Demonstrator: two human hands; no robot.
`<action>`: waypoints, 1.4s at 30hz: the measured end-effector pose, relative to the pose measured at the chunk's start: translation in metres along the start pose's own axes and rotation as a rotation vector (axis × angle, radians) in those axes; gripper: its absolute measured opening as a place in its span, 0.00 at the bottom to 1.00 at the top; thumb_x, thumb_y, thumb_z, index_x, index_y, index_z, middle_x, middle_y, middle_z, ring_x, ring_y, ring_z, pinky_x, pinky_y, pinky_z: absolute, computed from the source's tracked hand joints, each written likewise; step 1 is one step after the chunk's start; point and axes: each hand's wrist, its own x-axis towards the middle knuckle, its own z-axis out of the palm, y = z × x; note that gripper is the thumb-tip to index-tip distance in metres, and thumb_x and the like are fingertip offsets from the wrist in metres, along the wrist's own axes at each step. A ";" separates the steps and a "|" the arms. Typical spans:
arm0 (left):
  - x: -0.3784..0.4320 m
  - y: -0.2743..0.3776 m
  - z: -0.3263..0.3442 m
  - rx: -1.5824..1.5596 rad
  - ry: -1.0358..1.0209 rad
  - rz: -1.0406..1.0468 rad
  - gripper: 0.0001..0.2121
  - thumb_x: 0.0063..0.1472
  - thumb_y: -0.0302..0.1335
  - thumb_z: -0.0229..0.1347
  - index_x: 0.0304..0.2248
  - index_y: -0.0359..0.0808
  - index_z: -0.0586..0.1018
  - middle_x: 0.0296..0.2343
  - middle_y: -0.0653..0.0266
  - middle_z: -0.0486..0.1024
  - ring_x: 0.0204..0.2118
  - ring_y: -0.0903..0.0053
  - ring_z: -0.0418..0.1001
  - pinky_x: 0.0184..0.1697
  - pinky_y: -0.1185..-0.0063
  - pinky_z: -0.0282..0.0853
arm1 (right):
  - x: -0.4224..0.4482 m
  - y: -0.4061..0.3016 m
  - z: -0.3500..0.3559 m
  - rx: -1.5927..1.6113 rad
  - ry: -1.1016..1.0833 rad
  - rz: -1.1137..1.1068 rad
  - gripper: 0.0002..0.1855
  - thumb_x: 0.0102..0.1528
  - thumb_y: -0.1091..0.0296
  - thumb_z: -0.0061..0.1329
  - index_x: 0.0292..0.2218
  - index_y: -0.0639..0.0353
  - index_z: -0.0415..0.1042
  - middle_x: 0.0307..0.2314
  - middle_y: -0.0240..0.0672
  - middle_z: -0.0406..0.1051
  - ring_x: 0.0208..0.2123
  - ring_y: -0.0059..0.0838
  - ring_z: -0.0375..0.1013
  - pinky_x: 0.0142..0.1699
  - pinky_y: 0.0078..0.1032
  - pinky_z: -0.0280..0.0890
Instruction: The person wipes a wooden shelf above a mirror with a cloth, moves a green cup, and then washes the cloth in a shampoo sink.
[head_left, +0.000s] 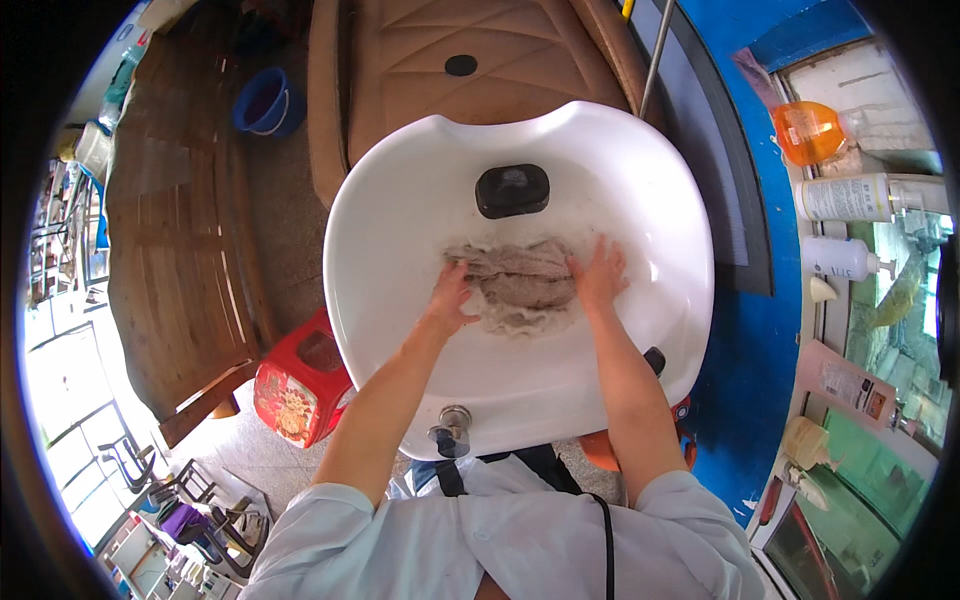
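Note:
A wet grey-brown towel (525, 277) lies bunched on the floor of a white shampoo basin (382, 195), with murky water along its near edge. At the towel's left end is my left hand (450, 296), fingertips touching the cloth and thumb held apart. My right hand (600, 274) rests at the other end, its thumb against the towel and its fingers spread over the basin. Neither hand is closed around the cloth. Beyond the towel, a black rounded pad (513, 190) sits on the basin's sloping wall.
A metal tap fitting (452, 427) stands on the near rim. Behind the basin is a brown padded chair (495, 60). A red stool (304, 382) and blue bucket (266, 103) are to the left. Several bottles, including an orange one (806, 133), line the right-hand windowsill.

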 end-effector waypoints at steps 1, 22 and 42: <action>-0.005 0.004 -0.006 0.024 0.063 -0.005 0.36 0.51 0.51 0.50 0.55 0.54 0.45 0.54 0.58 0.43 0.58 0.65 0.40 0.51 0.48 0.38 | -0.006 -0.001 0.008 0.164 -0.011 0.079 0.28 0.46 0.60 0.47 0.49 0.52 0.57 0.44 0.49 0.57 0.45 0.49 0.58 0.40 0.43 0.59; -0.006 0.001 0.007 0.138 0.061 0.430 0.28 0.53 0.32 0.52 0.52 0.39 0.57 0.43 0.61 0.64 0.44 0.71 0.64 0.43 0.71 0.62 | 0.022 0.000 -0.029 0.201 -0.094 0.020 0.16 0.43 0.55 0.51 0.29 0.55 0.64 0.28 0.40 0.66 0.31 0.42 0.66 0.30 0.39 0.61; 0.004 -0.013 0.007 0.084 -0.111 0.240 0.17 0.56 0.34 0.49 0.43 0.34 0.67 0.30 0.67 0.68 0.35 0.77 0.65 0.40 0.78 0.64 | -0.044 -0.142 -0.047 0.609 -0.007 -0.048 0.11 0.39 0.62 0.51 0.18 0.57 0.65 0.24 0.37 0.65 0.30 0.38 0.64 0.32 0.35 0.61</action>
